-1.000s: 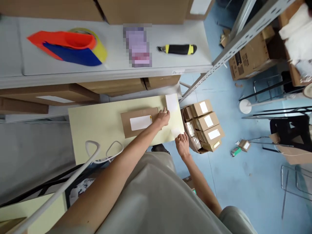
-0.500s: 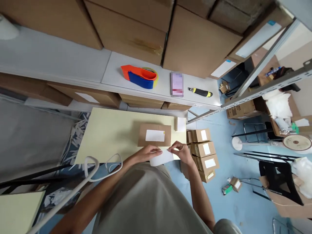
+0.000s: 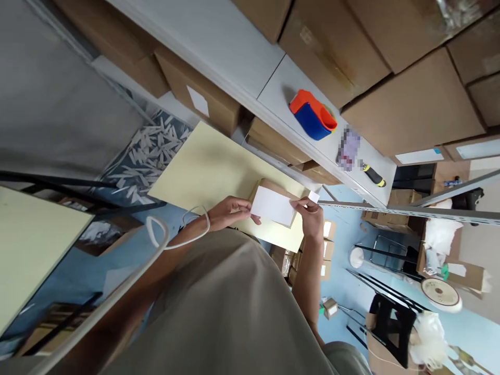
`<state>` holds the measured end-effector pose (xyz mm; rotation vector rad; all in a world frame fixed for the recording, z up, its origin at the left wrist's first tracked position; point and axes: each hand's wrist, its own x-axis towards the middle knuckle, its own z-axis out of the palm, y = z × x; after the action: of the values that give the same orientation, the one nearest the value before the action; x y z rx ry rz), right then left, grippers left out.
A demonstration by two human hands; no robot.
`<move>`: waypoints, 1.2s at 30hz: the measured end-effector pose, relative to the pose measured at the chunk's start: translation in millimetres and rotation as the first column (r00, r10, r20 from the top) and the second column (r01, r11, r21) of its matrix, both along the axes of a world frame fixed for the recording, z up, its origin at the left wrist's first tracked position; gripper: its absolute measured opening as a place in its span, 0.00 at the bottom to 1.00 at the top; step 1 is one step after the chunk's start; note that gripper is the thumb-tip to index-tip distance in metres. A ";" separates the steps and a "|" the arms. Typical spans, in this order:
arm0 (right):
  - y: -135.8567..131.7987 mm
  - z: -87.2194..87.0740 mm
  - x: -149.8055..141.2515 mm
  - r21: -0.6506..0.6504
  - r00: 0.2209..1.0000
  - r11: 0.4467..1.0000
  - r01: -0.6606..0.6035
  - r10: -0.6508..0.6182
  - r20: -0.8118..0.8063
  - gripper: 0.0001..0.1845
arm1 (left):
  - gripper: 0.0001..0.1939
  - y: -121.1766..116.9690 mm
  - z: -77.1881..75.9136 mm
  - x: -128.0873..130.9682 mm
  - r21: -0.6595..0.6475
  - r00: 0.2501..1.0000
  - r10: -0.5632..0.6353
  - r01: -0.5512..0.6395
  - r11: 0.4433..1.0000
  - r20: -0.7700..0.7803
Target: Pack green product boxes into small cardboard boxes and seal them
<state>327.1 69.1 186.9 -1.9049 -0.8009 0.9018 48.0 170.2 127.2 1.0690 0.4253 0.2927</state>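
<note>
A blank white label (image 3: 272, 206) is stretched between my two hands, above a small cardboard box (image 3: 269, 183) that it mostly hides. My left hand (image 3: 231, 212) pinches its left edge, with one fingertip showing beneath. At the upper right corner, the thumb and fingers of my right hand (image 3: 310, 216) close on it. The box rests on a pale yellow table (image 3: 211, 161). Whether the label touches the box, I cannot tell.
Beyond the table runs a grey shelf (image 3: 230, 57) holding large cartons, an orange and blue tape dispenser (image 3: 313, 115), a blurred phone (image 3: 349, 149) and a utility knife (image 3: 373, 174). A small white stack (image 3: 313, 196) sits at the table's right end. Labelled boxes (image 3: 328, 249) are piled beside it.
The label has risen from the table's near edge to over the box, both hands moving with it. My view has turned, so the shelf and table now slant down to the right.
</note>
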 end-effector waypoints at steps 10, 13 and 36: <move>23.0 0.2 -34.3 -0.033 0.999 0.999 -0.034 0.035 0.018 0.17 | 0.12 22.0 -5.6 -46.0 -0.025 0.992 0.055 -0.052 0.998 0.116; 28.4 -0.6 -46.1 -0.048 0.999 0.998 -0.035 0.036 0.035 0.18 | 0.12 28.7 -10.0 -54.3 -0.025 0.991 0.048 -0.045 0.999 0.129; 36.8 23.5 -185.5 -0.139 0.847 0.953 -0.270 0.304 0.435 0.08 | 0.10 52.4 -30.8 -79.0 0.227 0.975 0.052 -0.102 0.969 0.218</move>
<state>141.6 105.8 210.4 -2.1288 -1.3814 0.6661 -31.0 222.6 96.4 1.2415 0.2450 0.5319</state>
